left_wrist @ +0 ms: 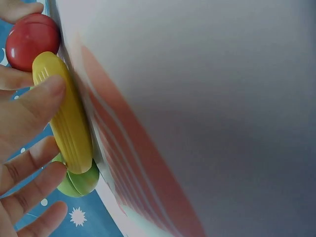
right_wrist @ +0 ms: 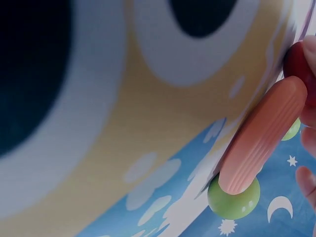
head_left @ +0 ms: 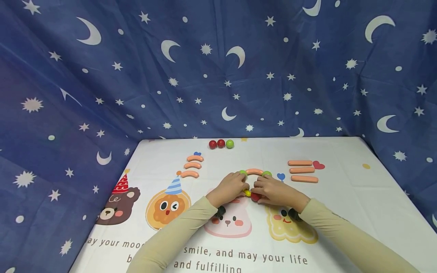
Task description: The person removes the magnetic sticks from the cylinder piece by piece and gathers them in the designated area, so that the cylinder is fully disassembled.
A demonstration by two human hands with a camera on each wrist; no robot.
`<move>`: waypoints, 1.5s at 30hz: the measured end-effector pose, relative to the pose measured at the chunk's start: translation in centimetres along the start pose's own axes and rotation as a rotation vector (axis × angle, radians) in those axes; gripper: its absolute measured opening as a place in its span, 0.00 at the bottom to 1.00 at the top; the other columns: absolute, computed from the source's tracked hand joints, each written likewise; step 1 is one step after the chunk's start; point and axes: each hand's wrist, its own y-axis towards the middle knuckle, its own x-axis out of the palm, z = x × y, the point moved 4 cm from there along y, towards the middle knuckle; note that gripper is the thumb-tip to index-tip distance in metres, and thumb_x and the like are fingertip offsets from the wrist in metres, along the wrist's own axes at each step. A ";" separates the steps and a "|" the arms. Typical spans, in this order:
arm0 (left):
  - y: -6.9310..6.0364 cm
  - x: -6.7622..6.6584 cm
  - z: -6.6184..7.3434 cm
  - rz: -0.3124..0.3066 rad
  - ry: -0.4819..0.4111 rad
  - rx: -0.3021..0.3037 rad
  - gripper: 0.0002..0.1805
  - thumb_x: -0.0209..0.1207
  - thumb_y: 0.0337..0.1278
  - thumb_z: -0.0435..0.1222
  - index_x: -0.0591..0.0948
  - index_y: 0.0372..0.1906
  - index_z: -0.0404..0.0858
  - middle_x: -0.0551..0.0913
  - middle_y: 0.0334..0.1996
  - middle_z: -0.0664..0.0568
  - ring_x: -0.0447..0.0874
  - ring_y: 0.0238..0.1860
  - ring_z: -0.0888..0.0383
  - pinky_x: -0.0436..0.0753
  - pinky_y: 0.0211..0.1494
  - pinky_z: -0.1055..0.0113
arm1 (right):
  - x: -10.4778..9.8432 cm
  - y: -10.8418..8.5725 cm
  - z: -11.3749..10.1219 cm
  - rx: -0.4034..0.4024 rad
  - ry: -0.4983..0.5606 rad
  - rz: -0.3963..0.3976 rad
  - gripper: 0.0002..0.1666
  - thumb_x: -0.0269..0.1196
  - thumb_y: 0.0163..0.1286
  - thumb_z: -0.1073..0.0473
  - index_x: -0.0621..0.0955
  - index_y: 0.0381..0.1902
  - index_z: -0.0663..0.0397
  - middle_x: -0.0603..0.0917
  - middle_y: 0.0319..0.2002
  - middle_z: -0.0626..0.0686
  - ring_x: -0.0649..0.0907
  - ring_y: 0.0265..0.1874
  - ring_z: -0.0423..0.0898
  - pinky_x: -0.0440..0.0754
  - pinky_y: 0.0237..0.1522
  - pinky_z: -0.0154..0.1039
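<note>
1. Desk (head_left: 348, 185): beneath the work.
2. Left hand (head_left: 230, 187): pinching the yellow stick (left_wrist: 74, 128).
3. Right hand (head_left: 271, 191): grasping the red ball (left_wrist: 30, 42) at the stick's end.
4. Join: probably best closed lightly, both pieces steadied together.

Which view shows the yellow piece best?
Left wrist: the yellow piece is large there, only partly covered by the left hand. The head view shows just a small bit; the right wrist view shows none.
</note>
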 end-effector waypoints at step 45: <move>0.4 -0.7 2.0 0.010 -0.067 0.102 0.22 0.55 0.53 0.61 0.83 0.43 0.52 0.77 0.34 0.58 0.71 0.35 0.62 0.71 0.45 0.67 | 0.1 -1.6 0.6 0.027 -0.021 -0.034 0.07 0.70 0.55 0.55 0.83 0.32 0.44 0.79 0.31 0.43 0.73 0.35 0.40 0.73 0.42 0.39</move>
